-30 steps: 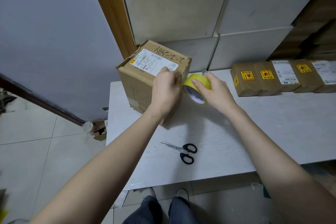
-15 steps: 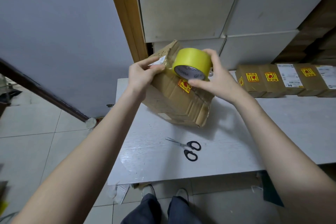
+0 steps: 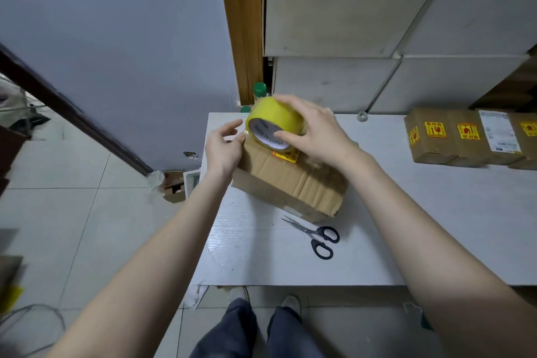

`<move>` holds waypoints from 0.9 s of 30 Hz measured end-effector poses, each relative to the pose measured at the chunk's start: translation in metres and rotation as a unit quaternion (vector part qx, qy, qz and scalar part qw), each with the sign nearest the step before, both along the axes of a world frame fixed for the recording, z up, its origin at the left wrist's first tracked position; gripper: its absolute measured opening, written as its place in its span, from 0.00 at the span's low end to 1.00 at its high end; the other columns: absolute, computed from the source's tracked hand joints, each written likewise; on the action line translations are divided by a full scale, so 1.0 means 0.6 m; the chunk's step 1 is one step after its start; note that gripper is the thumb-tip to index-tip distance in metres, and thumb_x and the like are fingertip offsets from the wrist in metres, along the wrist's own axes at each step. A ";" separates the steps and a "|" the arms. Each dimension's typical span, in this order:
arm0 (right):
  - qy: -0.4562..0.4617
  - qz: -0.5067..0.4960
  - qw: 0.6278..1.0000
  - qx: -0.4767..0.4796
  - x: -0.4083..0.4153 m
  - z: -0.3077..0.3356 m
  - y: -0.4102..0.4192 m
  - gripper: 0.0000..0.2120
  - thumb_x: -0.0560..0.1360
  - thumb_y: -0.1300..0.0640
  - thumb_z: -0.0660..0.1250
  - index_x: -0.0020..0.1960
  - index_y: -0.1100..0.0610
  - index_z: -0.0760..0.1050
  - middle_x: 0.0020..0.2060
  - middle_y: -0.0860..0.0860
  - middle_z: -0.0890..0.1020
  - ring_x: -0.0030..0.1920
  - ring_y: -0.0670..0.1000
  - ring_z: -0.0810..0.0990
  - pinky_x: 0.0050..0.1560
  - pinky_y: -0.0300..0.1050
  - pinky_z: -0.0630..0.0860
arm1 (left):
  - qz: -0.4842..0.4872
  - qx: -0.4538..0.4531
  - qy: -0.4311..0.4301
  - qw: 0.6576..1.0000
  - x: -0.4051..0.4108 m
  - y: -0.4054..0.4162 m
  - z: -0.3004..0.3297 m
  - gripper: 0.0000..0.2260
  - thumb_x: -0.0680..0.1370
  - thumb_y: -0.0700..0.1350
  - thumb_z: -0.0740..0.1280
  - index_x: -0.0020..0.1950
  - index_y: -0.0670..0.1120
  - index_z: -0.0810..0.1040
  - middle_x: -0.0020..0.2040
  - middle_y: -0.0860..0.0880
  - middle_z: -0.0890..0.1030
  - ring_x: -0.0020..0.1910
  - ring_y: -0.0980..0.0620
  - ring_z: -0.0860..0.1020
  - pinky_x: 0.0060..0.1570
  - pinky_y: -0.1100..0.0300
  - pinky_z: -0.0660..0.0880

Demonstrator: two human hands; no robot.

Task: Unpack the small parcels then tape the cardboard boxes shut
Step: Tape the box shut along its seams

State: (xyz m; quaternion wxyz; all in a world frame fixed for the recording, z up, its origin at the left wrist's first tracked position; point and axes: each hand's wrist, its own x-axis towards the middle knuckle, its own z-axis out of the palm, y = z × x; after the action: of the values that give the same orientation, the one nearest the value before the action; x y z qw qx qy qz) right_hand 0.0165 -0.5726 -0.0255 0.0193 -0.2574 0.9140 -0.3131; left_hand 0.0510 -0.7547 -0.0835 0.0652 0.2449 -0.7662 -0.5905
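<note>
A brown cardboard box lies flat on the white table, a yellow sticker on its top. My right hand grips a yellow tape roll over the box's far left corner, thumb inside the core. At the box's left edge my left hand has its fingertips by the roll; whether they pinch the tape end I cannot tell. Black-handled scissors lie on the table in front of the box.
A row of small brown parcels with yellow stickers stands at the table's right rear. A green-capped bottle sits behind the box by the wooden door frame. Tiled floor and a small open carton lie left of the table.
The box was tipped over from upright and now lies flat on the table. My right hand brought the tape roll onto its far corner; my left hand shifted to the box's left edge.
</note>
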 end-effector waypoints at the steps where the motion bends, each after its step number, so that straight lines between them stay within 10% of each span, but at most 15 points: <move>1: 0.000 0.006 1.000 0.006 0.000 -0.007 -0.007 0.28 0.74 0.48 0.68 0.71 0.45 0.64 0.65 0.48 0.75 0.66 0.52 0.70 0.62 0.49 0.63 | -0.011 -0.039 0.013 0.999 0.005 0.000 -0.008 0.15 0.77 0.35 0.64 0.63 0.44 0.79 0.52 0.50 0.77 0.46 0.66 0.75 0.46 0.71 0.69; 8: 0.030 0.013 0.999 0.024 -0.004 -0.025 -0.017 0.28 0.75 0.46 0.67 0.73 0.46 0.64 0.58 0.51 0.77 0.61 0.54 0.72 0.57 0.47 0.64 | -0.086 -0.212 0.029 0.973 0.006 0.009 -0.028 0.20 0.73 0.27 0.54 0.55 0.40 0.81 0.63 0.41 0.69 0.63 0.42 0.69 0.62 0.56 0.67; 14: 0.056 0.000 0.997 0.059 -0.001 -0.018 -0.020 0.26 0.75 0.45 0.65 0.71 0.45 0.66 0.58 0.49 0.79 0.60 0.53 0.73 0.53 0.46 0.60 | -0.076 -0.265 0.027 0.961 0.007 0.019 -0.030 0.17 0.73 0.28 0.55 0.49 0.40 0.81 0.64 0.41 0.68 0.62 0.41 0.68 0.52 0.58 0.68; 27: -0.020 -0.033 0.983 0.182 0.042 0.013 0.070 0.21 0.70 0.44 0.67 0.63 0.40 0.74 0.43 0.54 0.81 0.54 0.58 0.77 0.44 0.44 0.62 | -0.127 -0.308 0.004 0.943 0.004 0.026 -0.032 0.27 0.77 0.30 0.56 0.70 0.53 0.73 0.68 0.44 0.64 0.66 0.43 0.62 0.58 0.57 0.66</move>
State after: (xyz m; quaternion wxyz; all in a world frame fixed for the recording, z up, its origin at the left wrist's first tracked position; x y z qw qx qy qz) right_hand 0.0416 -0.5304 -0.0175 0.0736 -0.2130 0.9631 -0.1472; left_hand 0.0535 -0.7392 -0.1030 0.0646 0.1111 -0.9352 -0.3299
